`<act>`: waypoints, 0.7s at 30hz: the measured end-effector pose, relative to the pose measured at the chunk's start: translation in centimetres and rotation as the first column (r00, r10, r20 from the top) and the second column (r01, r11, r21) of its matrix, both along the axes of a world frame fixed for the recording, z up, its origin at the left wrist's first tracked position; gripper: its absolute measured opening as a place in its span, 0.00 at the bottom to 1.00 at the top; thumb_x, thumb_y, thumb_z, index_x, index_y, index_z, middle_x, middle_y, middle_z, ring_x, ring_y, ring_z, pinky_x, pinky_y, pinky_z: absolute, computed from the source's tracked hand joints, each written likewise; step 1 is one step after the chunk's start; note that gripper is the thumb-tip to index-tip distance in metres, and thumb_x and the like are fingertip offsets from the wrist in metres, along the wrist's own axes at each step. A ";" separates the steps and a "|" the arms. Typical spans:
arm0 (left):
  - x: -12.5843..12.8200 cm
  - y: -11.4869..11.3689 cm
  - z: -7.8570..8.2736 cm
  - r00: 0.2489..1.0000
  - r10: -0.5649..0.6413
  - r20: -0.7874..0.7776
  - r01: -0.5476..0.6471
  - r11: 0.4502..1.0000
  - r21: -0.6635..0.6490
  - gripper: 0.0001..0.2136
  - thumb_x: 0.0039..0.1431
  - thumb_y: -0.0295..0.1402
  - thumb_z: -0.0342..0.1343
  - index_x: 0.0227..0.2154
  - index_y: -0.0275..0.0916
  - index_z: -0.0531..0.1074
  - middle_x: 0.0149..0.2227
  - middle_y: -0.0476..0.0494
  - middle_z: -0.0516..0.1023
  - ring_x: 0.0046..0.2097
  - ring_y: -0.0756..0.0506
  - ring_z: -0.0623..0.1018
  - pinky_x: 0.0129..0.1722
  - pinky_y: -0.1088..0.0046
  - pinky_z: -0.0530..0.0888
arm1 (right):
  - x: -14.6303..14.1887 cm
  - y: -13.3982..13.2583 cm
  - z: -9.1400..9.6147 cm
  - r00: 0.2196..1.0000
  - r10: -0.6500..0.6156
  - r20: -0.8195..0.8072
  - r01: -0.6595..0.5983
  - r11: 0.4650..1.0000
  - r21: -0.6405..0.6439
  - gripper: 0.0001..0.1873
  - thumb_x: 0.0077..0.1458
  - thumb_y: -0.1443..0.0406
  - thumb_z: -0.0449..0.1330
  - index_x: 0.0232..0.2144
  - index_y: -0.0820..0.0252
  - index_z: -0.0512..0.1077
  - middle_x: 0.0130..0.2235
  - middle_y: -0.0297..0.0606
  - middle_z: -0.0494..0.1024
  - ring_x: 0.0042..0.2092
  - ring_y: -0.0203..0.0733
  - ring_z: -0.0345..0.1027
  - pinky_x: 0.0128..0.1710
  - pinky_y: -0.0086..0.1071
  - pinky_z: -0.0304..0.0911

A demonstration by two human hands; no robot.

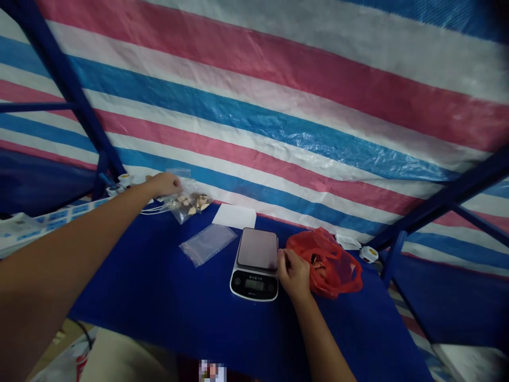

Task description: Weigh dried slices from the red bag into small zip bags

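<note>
My left hand (164, 184) reaches to the far left of the table, its fingers closed at the top of a clear plastic zip bag (183, 204) that holds pale brown dried pieces. More clear bags with similar pieces lie against it. My right hand (295, 273) rests at the right edge of a digital kitchen scale (257, 249), with fingers curled; whether anything is in them is hidden. Nothing lies on the scale's plate. Right beside this hand stands an open red plastic bag (332, 265) with brown pieces inside. A flat, unfilled zip bag (208, 244) lies left of the scale.
A white sheet (234, 216) lies behind the scale. White tape-like rolls sit at the far left and at the right (368, 254). Printed sheets (59, 215) cover the left edge. Blue frame posts (85, 114) and a striped tarp (254, 122) bound the blue table.
</note>
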State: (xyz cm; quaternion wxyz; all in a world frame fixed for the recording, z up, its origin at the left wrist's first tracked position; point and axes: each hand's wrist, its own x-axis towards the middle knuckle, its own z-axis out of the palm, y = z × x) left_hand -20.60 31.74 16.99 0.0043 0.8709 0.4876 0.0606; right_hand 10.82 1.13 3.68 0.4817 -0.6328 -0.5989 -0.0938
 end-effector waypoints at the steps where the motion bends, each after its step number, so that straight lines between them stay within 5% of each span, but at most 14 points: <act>1: 0.5 -0.2 0.4 1.000 0.003 -0.012 -0.003 1.000 0.003 0.26 0.70 0.51 0.48 0.31 0.31 0.74 0.24 0.51 0.71 0.31 0.52 0.64 0.35 0.77 0.58 | -0.2 -0.1 0.2 0.999 0.010 -0.033 -0.010 1.000 -0.018 0.16 0.66 0.64 0.54 0.26 0.60 0.73 0.21 0.31 0.69 0.22 0.32 0.63 0.26 0.27 0.55; 4: 2.3 -1.4 2.5 0.999 -0.030 -0.036 0.032 0.999 0.033 0.19 0.67 0.46 0.53 0.35 0.32 0.77 0.31 0.48 0.77 0.34 0.51 0.66 0.36 0.76 0.59 | -1.6 -0.2 0.9 0.963 0.050 -0.265 -0.087 0.987 -0.132 0.15 0.65 0.60 0.57 0.28 0.60 0.75 0.24 0.33 0.73 0.25 0.35 0.66 0.28 0.29 0.58; 6: 3.9 -3.3 4.6 0.995 -0.085 -0.042 0.088 0.993 0.076 0.16 0.64 0.44 0.55 0.38 0.34 0.78 0.36 0.46 0.79 0.37 0.49 0.68 0.37 0.75 0.60 | -3.5 -0.2 1.4 0.835 0.065 -0.546 -0.189 0.967 -0.174 0.14 0.63 0.55 0.60 0.35 0.60 0.76 0.30 0.37 0.78 0.30 0.38 0.71 0.30 0.30 0.63; 10: 7.9 -9.9 8.3 0.961 -0.273 -0.035 0.275 0.947 0.166 0.12 0.59 0.42 0.56 0.36 0.38 0.78 0.38 0.42 0.80 0.37 0.44 0.74 0.35 0.70 0.61 | -8.2 -0.1 2.5 0.313 0.111 -0.943 -0.292 0.956 0.016 0.30 0.49 0.53 0.72 0.52 0.56 0.72 0.48 0.43 0.81 0.44 0.47 0.78 0.40 0.37 0.73; 12: 10.0 -13.8 9.3 0.904 -0.426 0.034 0.419 0.899 0.128 0.10 0.58 0.40 0.57 0.32 0.39 0.77 0.35 0.42 0.80 0.36 0.44 0.75 0.35 0.69 0.63 | -9.6 -0.4 3.5 0.092 0.194 -0.977 -0.220 0.961 0.170 0.38 0.47 0.54 0.74 0.59 0.51 0.68 0.54 0.43 0.79 0.50 0.48 0.77 0.47 0.41 0.73; 14: 12.0 -17.4 9.4 0.824 -0.551 0.132 0.549 0.834 0.050 0.09 0.57 0.38 0.56 0.27 0.39 0.75 0.30 0.44 0.78 0.32 0.46 0.74 0.34 0.69 0.64 | -9.8 -1.2 4.7 -0.053 0.294 -0.954 -0.133 0.945 0.299 0.36 0.50 0.53 0.72 0.59 0.47 0.69 0.57 0.40 0.78 0.55 0.48 0.75 0.51 0.44 0.72; 17: 14.5 -21.7 8.5 0.671 -0.679 0.298 0.709 0.705 0.009 0.10 0.58 0.37 0.56 0.23 0.39 0.72 0.29 0.45 0.78 0.32 0.47 0.74 0.35 0.69 0.65 | -8.4 -3.7 5.9 -0.161 0.373 -0.914 -0.058 0.921 0.386 0.26 0.52 0.53 0.70 0.53 0.48 0.76 0.54 0.38 0.80 0.55 0.46 0.75 0.53 0.45 0.71; 21: 16.9 -25.9 7.0 0.519 -0.733 0.441 0.815 0.579 0.003 0.10 0.59 0.35 0.55 0.23 0.38 0.70 0.29 0.44 0.77 0.33 0.47 0.75 0.35 0.69 0.66 | -6.6 -8.6 5.5 -0.195 0.319 -0.928 0.126 0.946 0.298 0.18 0.51 0.55 0.72 0.45 0.49 0.81 0.47 0.35 0.85 0.49 0.42 0.78 0.50 0.37 0.72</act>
